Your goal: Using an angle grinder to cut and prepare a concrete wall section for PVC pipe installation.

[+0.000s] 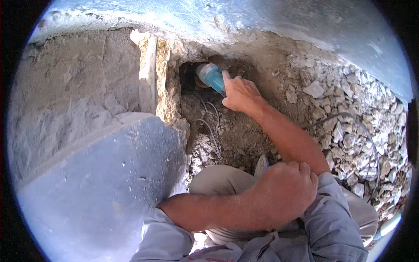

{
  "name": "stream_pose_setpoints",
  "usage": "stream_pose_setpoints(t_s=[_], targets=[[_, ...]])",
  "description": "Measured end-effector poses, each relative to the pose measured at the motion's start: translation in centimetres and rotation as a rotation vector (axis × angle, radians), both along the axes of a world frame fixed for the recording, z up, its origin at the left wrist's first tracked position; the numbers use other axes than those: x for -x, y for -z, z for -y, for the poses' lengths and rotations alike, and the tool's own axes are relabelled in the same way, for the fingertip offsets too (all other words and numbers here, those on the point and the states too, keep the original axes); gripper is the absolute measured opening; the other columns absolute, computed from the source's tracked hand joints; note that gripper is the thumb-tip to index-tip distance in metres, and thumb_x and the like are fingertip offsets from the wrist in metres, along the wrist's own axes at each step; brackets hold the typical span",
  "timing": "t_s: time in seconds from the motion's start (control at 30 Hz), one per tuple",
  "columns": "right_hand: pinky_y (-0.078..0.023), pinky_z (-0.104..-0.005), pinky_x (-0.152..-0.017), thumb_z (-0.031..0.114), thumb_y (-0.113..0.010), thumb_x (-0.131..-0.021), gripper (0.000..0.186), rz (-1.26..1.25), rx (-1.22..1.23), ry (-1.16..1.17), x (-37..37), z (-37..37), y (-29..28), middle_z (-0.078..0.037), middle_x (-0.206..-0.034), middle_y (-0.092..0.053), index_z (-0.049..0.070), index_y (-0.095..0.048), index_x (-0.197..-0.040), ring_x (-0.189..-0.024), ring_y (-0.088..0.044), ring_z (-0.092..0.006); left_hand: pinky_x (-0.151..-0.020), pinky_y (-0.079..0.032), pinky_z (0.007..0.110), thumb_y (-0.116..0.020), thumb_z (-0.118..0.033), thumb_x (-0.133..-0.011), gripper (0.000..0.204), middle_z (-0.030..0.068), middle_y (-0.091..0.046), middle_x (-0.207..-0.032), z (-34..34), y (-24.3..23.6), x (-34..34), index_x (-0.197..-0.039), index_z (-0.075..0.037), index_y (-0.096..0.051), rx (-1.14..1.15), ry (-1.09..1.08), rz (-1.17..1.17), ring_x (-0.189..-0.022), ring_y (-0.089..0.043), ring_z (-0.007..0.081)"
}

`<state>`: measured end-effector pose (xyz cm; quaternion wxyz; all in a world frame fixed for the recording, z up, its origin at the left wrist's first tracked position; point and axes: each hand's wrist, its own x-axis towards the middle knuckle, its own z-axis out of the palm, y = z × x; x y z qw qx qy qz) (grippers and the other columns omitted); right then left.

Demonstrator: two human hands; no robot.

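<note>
My right hand point(241, 93) reaches forward to a blue cylinder point(212, 78) with a pale far end, perhaps a bottle or cup. Its index finger lies along the side and the other fingers curl at the near end. The cylinder tilts into the mouth of a dark hole point(187, 74) dug in the earth. Closer to my body, my left hand point(288, 187) is closed in a fist against my right arm near the elbow. Its palm and anything inside it are hidden.
Thin grey cables point(214, 131) stick out of the soil below the hole. A broken masonry edge point(163, 83) stands left of it, above a smooth grey slab point(104, 174). Rubble point(345, 126) with a dark cable point(369, 135) covers the right side. A bluish-grey surface point(270, 17) spans the far side.
</note>
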<state>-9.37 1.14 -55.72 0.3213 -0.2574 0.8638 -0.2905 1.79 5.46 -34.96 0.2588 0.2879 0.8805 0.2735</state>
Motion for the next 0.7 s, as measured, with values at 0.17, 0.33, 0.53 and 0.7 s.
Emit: stream_pose_setpoints(t_s=[0.17, 0.33, 0.53, 0.7], targets=[[-0.058, -0.0501, -0.087, 0.013, -0.072, -0.077, 0.077, 0.042, 0.034, 0.062, -0.5, -2.5, -2.4, -0.031, -0.104, -0.071, -0.010, -0.041, -0.143, -0.100, -0.072, -0.0427, -0.058, -0.057, 0.039, -0.066, -0.015, -0.079, 0.021, 0.0138, -0.068, -0.079, -1.2, 0.1, -1.5, -0.090, 0.003, -0.067, 0.100, 0.164, 0.050, -0.071, -0.071, 0.0258], [-0.056, -0.0520, -0.090, 0.019, -0.072, -0.077, 0.083, 0.079, 0.066, 0.103, -1.0, -3.3, -1.5, -0.028, -0.107, -0.072, -0.003, -0.038, -0.149, -0.102, -0.070, -0.0437, -0.058, -0.059, 0.040, -0.067, -0.015, -0.078, 0.020, 0.0165, -0.070, -0.079, -3.2, 0.9, -2.6, -0.086, 0.003, -0.070, 0.053, 0.203, 0.122, -0.072, -0.073, 0.0273], [-0.056, -0.0511, -0.090, 0.019, -0.073, -0.077, 0.085, 0.100, 0.055, 0.086, -1.8, -2.2, 0.1, -0.028, -0.107, -0.071, -0.002, -0.038, -0.151, -0.102, -0.070, -0.0442, -0.056, -0.058, 0.039, -0.068, -0.016, -0.074, 0.018, 0.0162, -0.071, -0.075, -3.9, 0.8, -2.5, -0.082, 0.000, -0.073, 0.073, 0.189, 0.138, -0.070, -0.073, 0.0268], [-0.057, -0.0510, -0.090, 0.017, -0.074, -0.076, 0.086, 0.074, 0.059, 0.065, -1.9, 0.6, 1.9, -0.029, -0.107, -0.071, -0.003, -0.038, -0.152, -0.102, -0.070, -0.0441, -0.056, -0.058, 0.038, -0.070, -0.017, -0.072, 0.020, 0.0156, -0.071, -0.075, -2.6, 0.8, -1.8, -0.083, 0.000, -0.073, 0.108, 0.175, 0.173, -0.069, -0.073, 0.0255]])
